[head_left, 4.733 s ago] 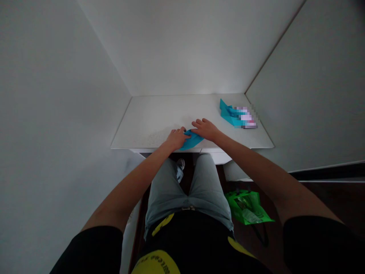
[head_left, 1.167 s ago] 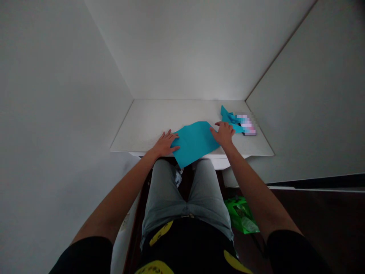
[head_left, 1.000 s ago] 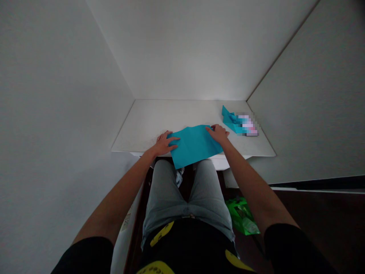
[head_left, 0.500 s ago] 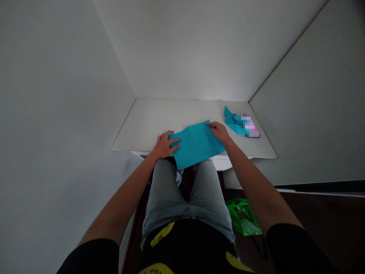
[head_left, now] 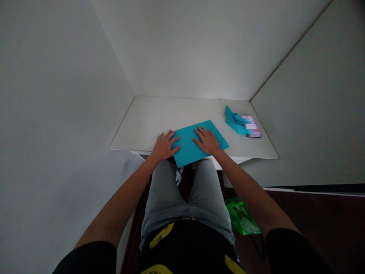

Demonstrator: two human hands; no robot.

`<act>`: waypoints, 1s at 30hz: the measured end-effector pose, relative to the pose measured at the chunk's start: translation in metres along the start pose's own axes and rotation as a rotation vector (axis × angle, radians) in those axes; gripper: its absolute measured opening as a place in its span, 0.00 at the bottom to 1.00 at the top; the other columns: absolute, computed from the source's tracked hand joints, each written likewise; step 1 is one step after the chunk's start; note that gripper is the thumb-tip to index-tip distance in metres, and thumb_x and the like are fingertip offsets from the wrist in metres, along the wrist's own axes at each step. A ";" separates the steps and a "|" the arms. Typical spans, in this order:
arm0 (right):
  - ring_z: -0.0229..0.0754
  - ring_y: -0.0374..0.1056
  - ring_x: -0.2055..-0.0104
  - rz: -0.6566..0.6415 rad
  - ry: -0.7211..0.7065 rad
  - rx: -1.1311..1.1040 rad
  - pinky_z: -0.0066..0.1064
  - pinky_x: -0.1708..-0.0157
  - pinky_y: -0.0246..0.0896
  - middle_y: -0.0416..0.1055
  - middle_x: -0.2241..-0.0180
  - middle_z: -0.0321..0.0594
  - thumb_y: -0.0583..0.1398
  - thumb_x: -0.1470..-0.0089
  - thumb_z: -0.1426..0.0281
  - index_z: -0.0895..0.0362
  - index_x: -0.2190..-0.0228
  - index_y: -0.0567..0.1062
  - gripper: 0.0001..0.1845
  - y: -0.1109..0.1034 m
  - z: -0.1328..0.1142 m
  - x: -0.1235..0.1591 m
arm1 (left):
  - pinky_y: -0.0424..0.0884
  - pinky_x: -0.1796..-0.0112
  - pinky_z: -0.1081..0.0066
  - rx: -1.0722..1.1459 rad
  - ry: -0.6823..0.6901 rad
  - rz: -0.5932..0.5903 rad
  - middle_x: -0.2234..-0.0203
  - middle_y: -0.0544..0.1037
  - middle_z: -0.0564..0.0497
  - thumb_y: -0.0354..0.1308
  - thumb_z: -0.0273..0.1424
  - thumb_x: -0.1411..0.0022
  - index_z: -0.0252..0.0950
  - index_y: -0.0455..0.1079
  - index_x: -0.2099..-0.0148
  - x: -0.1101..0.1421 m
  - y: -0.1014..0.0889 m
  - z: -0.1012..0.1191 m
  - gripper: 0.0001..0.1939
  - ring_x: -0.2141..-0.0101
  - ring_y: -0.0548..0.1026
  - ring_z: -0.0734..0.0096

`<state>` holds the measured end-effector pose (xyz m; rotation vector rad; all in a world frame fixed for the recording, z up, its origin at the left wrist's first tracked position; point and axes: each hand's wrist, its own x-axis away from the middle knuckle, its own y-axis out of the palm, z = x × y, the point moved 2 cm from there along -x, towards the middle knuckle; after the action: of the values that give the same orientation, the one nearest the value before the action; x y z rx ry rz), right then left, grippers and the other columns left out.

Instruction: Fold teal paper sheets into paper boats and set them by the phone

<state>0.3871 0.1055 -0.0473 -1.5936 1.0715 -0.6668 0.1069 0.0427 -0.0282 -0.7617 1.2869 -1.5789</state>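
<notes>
A sheet of blue paper (head_left: pixel 188 142) lies at a slant on the white table, its near corner hanging past the front edge. My left hand (head_left: pixel 165 145) rests on its left end with the fingers spread. Flat on the sheet's right half lies my right hand (head_left: pixel 207 140), fingers stretched out and apart. Neither hand grips anything. Farther right stands a folded blue paper shape (head_left: pixel 234 121), apart from both hands.
The white table (head_left: pixel 159 110) meets walls at the back and on both sides. Beside the folded paper lies a blurred pinkish thing (head_left: pixel 252 125). A green bag (head_left: pixel 242 217) sits on the dark floor, below and right of my legs.
My right hand has left the sheet's far right corner and moved left and nearer, its pinching fingers now spread flat. The sheet lies flatter. My left hand stays on the left end.
</notes>
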 end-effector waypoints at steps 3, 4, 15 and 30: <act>0.59 0.46 0.19 -0.018 0.049 0.009 0.59 0.20 0.39 0.50 0.20 0.46 0.49 0.26 0.47 0.53 0.23 0.60 0.40 0.000 0.028 -0.005 | 0.46 0.24 0.41 -0.008 0.001 0.005 0.21 0.56 0.45 0.52 0.50 0.22 0.46 0.65 0.24 0.001 0.001 0.000 0.31 0.21 0.51 0.50; 0.59 0.46 0.18 -0.024 0.059 0.012 0.60 0.20 0.38 0.49 0.20 0.46 0.49 0.26 0.46 0.54 0.23 0.59 0.41 -0.003 0.038 -0.007 | 0.46 0.24 0.41 -0.010 -0.002 0.003 0.21 0.56 0.45 0.52 0.50 0.22 0.46 0.65 0.24 0.001 0.000 0.000 0.31 0.21 0.51 0.51; 0.61 0.50 0.21 0.234 0.042 0.172 0.65 0.23 0.38 0.60 0.25 0.59 0.50 0.28 0.61 0.64 0.26 0.60 0.36 -0.061 0.068 0.001 | 0.42 0.25 0.35 -0.046 -0.244 0.061 0.20 0.52 0.42 0.47 0.51 0.22 0.46 0.60 0.21 0.007 0.003 -0.017 0.34 0.21 0.49 0.47; 0.60 0.73 0.44 0.238 0.266 0.190 0.56 0.37 0.52 0.81 0.47 0.53 0.57 0.33 0.69 0.55 0.50 0.81 0.15 -0.073 0.100 0.049 | 0.42 0.25 0.38 -0.116 -0.787 0.292 0.22 0.49 0.23 0.41 0.47 0.21 0.17 0.50 0.20 0.028 -0.019 -0.084 0.42 0.21 0.41 0.37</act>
<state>0.5150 0.1106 -0.0117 -1.2144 1.3267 -0.8078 0.0164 0.0496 -0.0343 -1.0702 0.8483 -0.8298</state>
